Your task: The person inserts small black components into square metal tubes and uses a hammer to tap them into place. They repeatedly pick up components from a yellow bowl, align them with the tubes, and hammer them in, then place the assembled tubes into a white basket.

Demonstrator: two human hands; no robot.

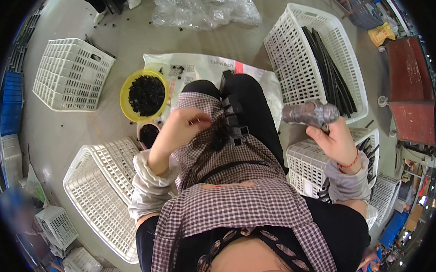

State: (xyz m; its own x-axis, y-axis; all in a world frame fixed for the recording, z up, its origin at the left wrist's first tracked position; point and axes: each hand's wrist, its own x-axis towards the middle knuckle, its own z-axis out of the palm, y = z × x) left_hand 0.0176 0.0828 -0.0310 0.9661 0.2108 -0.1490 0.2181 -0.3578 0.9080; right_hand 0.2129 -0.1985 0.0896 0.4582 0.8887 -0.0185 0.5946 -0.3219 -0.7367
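Note:
In my right hand [339, 141], closed around its handle, a hammer [310, 113] is raised to the right of my knees. Its worn metal head points up and to the left. My left hand [183, 130] hovers over my left thigh with its fingers curled together; anything in them is too small or hidden to make out. Between my thighs, just right of that hand, lie several black square tubes [233, 108], with open ends showing. To the hand's upper left stands a yellow bowl [125, 102] of small black pieces. Beside it is a smaller container of black pieces [149, 134].
White plastic crates flank me: one crate [104, 199] at left, another [72, 76] at far left, and one [297, 54] at right holding long black strips [329, 73]. A white sack [269, 85] lies under my feet. Clear plastic sheeting [205, 12] is crumpled ahead.

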